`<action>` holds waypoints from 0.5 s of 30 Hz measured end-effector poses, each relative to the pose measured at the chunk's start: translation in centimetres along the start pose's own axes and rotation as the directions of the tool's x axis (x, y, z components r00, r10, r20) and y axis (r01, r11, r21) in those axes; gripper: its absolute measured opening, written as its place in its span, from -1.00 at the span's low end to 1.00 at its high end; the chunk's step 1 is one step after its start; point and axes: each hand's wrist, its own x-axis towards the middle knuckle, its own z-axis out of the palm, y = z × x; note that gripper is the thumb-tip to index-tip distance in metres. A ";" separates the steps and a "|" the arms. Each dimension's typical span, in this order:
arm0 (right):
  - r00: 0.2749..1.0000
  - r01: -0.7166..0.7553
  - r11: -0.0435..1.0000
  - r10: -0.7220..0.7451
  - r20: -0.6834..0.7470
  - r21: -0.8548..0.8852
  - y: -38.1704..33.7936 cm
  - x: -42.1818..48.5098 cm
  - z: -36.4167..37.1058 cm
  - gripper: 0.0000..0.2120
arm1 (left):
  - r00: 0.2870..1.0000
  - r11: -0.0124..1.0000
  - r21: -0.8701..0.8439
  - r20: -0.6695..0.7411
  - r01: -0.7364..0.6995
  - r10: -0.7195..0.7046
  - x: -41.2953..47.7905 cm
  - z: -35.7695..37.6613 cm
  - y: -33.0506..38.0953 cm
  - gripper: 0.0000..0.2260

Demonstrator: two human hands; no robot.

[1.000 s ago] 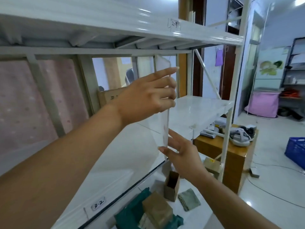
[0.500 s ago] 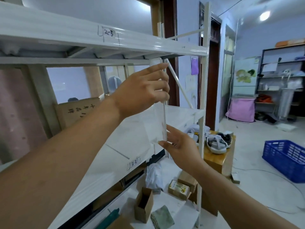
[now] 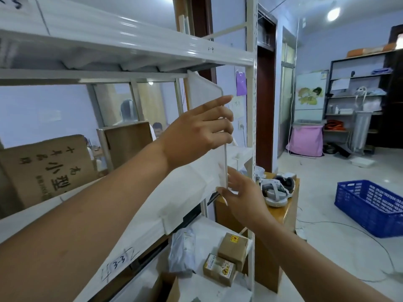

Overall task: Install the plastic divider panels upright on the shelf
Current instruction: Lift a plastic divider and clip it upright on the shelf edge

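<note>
A translucent white plastic divider panel (image 3: pixel 205 92) stands upright between the middle shelf board (image 3: pixel 139 219) and the shelf above (image 3: pixel 130 42), near the rack's right end. My left hand (image 3: pixel 200 129) grips the panel's front edge at mid height, fingers wrapped over it. My right hand (image 3: pixel 242 192) pinches the panel's lower front corner at the shelf's front lip. The panel's top reaches up under the upper shelf; its bottom edge is hidden behind my hands.
A white perforated upright post (image 3: pixel 251 105) stands just right of the panel. Cardboard boxes (image 3: pixel 43 168) sit behind the shelf, small boxes (image 3: pixel 231 249) on the lower shelf. A wooden table with shoes (image 3: pixel 277 188) and a blue crate (image 3: pixel 375 205) are to the right.
My view has swung right along the rack toward its end post. Both hands keep their hold on the panel, which now stands closer to the right post.
</note>
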 end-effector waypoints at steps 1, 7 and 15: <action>1.000 0.000 1.000 0.000 0.003 0.009 0.8 1.0 -0.2 -0.43 | 1.000 1.000 0.003 0.007 -0.012 0.012 0.1 1.2 -0.4 -0.87; 1.000 -0.009 0.999 0.009 0.013 0.031 4.1 7.3 -1.4 -0.43 | 0.999 1.000 -0.008 0.016 -0.030 0.031 1.1 7.7 -4.3 -0.83; 1.000 -0.001 0.999 0.000 0.028 0.041 8.0 13.8 -3.5 -0.42 | 0.998 0.997 -0.066 0.032 -0.047 0.050 2.3 15.5 -7.5 -0.84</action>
